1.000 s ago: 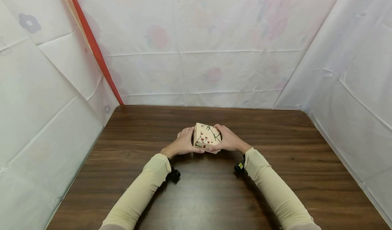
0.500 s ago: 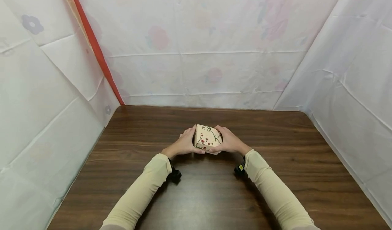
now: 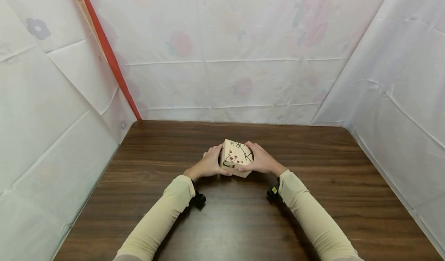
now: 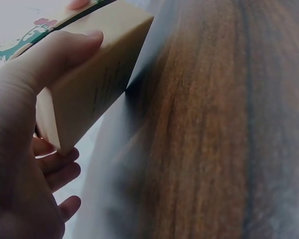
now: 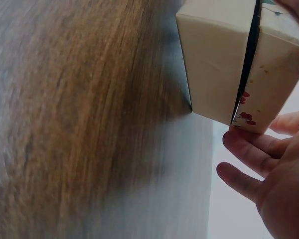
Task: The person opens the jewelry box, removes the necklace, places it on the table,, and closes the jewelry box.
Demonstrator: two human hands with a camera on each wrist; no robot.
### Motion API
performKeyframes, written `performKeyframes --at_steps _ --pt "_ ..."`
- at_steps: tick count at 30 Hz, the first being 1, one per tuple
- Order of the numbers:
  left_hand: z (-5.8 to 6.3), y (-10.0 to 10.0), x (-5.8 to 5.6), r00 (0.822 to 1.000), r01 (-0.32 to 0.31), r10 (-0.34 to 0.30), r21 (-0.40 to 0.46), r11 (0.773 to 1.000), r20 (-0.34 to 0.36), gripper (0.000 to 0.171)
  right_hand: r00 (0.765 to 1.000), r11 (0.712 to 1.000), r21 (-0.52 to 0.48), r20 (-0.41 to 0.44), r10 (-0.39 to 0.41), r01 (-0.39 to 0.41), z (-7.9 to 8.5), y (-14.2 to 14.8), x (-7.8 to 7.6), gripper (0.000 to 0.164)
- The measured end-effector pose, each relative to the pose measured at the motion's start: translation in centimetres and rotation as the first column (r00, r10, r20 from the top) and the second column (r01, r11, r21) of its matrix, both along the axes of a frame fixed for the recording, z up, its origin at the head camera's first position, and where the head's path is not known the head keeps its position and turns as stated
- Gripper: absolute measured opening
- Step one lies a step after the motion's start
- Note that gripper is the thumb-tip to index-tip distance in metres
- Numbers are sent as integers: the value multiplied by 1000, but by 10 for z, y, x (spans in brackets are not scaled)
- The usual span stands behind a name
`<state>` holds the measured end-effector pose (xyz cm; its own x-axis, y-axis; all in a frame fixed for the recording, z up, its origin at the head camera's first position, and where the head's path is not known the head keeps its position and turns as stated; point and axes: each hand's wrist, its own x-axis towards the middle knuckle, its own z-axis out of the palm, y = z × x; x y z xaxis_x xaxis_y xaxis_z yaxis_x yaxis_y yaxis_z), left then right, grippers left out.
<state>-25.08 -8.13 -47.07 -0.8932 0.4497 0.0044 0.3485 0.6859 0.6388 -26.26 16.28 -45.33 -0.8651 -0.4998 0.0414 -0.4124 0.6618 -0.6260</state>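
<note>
A small cream cardboard box stands between both hands at the middle of the table. Its lid (image 3: 237, 153) is printed with dark branches and red blossoms. Below it shows the plain base (image 3: 240, 173), and a dark gap runs between the two parts in both wrist views. My left hand (image 3: 209, 163) holds the left side, its thumb across the base (image 4: 97, 79) with faint printing on it. From the right, my right hand (image 3: 261, 160) grips the lid, thumb at the front and fingertips at the far edge beside red blossoms (image 5: 246, 118).
The dark wood-grain table (image 3: 222, 222) spreads around the box. White floral sheeting (image 3: 222, 52) hangs behind and along both sides, with a red strip (image 3: 109, 54) at the back left. Black wrist cameras (image 3: 199, 200) sit under both cuffs.
The lid has shifted up slightly and more of the plain base shows beneath its front edge. Both hands stay nearly where they were.
</note>
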Motion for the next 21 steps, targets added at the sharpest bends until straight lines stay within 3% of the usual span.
performKeyframes --at_steps 10,21 --pt "-4 2 1 998 -31 28 -72 997 -49 118 1000 1000 -5 -10 -10 10 1 2 3 84" --pt "-2 3 4 999 -25 22 -91 996 -33 128 1000 1000 17 -13 -20 20 3 4 2 88"
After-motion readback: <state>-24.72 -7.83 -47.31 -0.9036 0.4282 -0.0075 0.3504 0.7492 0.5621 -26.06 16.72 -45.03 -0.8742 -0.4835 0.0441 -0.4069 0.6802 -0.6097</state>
